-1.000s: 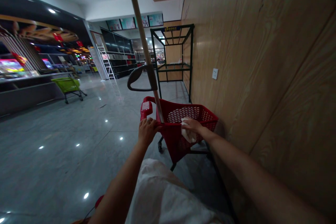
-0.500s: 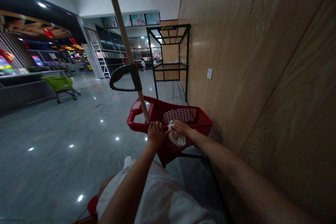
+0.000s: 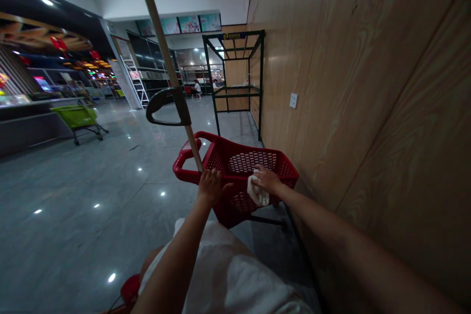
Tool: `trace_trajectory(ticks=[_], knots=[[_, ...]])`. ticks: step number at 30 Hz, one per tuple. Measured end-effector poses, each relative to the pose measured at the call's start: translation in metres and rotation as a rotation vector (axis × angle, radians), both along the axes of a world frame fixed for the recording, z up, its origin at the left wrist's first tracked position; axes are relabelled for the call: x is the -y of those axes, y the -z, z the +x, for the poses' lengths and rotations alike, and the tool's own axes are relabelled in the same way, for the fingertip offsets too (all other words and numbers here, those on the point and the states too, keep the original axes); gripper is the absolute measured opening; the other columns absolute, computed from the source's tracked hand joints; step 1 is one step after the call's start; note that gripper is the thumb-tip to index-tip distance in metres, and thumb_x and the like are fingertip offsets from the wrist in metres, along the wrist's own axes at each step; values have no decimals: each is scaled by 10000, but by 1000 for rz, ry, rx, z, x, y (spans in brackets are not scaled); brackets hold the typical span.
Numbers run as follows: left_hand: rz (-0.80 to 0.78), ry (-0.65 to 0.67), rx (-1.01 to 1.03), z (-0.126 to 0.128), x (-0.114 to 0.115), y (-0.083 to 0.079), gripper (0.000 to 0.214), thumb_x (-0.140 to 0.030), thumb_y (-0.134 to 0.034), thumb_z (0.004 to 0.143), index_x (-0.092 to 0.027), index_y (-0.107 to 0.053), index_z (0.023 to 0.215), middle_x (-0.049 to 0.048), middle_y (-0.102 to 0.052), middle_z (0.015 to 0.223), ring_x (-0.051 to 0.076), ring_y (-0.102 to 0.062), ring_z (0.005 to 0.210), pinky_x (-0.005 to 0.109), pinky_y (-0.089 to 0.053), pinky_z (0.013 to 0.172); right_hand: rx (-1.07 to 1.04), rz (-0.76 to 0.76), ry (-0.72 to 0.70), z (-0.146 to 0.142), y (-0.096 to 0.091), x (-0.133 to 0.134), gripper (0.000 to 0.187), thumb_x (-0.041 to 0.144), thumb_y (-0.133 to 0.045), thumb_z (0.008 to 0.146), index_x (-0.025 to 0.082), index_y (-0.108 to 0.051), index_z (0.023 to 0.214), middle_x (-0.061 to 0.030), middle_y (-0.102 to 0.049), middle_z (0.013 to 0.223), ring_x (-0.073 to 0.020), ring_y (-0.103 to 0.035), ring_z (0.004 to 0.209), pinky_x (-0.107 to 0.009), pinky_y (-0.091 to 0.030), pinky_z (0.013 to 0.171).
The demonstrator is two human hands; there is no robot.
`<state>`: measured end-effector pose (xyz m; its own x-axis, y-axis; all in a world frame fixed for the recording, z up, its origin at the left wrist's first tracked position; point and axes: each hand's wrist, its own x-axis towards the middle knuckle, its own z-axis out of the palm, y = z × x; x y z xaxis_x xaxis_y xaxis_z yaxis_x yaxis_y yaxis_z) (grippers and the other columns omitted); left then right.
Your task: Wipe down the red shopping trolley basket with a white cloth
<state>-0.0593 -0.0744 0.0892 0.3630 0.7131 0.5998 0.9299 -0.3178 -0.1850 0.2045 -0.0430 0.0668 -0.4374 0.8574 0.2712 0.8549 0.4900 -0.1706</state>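
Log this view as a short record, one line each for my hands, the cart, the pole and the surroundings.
Left hand: fingers over the near rim, thumb out
Right hand: holds a white cloth at the cart's near side
Cart: red, perforated basket
Pole: slanting, dark looped handle
Surroundings: dark rack, green cart, wood-look wall

Nothing can be read: yellow lettering [image 3: 232,36] on the blue sign [image 3: 242,35] atop the rack [image 3: 261,83] is too small.
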Motion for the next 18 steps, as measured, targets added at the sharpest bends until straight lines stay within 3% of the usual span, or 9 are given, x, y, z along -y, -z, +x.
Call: trace_trajectory(ticks=[3, 8, 12, 15, 18], knots=[[1, -51, 4, 12, -1, 0, 631, -627, -473, 818, -77, -605, 1096, 214, -619, 1147, 357, -545, 1111, 487, -350, 1019, 35, -12, -9, -6, 1, -4, 233, 246, -494, 915, 167, -635, 1084, -99, -570, 1184, -184, -541, 1071, -276, -418, 915], [-12, -74, -1, 14, -1, -2, 609, -624, -490, 806, -95, -605, 1085, 204, -619, 1133, 349, -546, 1100, 490, -344, 1018, -73, 39, -217, -72, -5, -19, 361, 140, -489, 892, 177, -538, 1248, -79, -577, 1170, -165, -517, 1089, -273, -408, 941], [-30, -24, -5, 1, -1, -4, 545, -601, -510, 806, -145, -604, 1088, 177, -620, 1128, 334, -546, 1089, 496, -349, 1012, -138, 71, -290, -110, -12, -21, 273, 153, -512, 890, 166, -575, 1156, -82, -575, 1156, -167, -511, 1079, -273, -415, 932], [-34, 20, -22, -11, -3, -7, 564, -613, -518, 798, -139, -597, 1093, 179, -615, 1137, 336, -539, 1103, 488, -365, 1001, -97, 53, -205, -102, -9, -18, 172, 177, -487, 915, 168, -611, 1034, -71, -589, 1103, -159, -527, 1031, -259, -415, 903], [-14, 49, -21, -21, -9, -8, 557, -623, -508, 800, -141, -600, 1063, 174, -624, 1109, 337, -545, 1089, 476, -393, 966, -58, 32, -132, -66, 0, -14, 173, 192, -464, 930, 159, -620, 998, -68, -602, 1053, -157, -536, 1002, -253, -406, 892]])
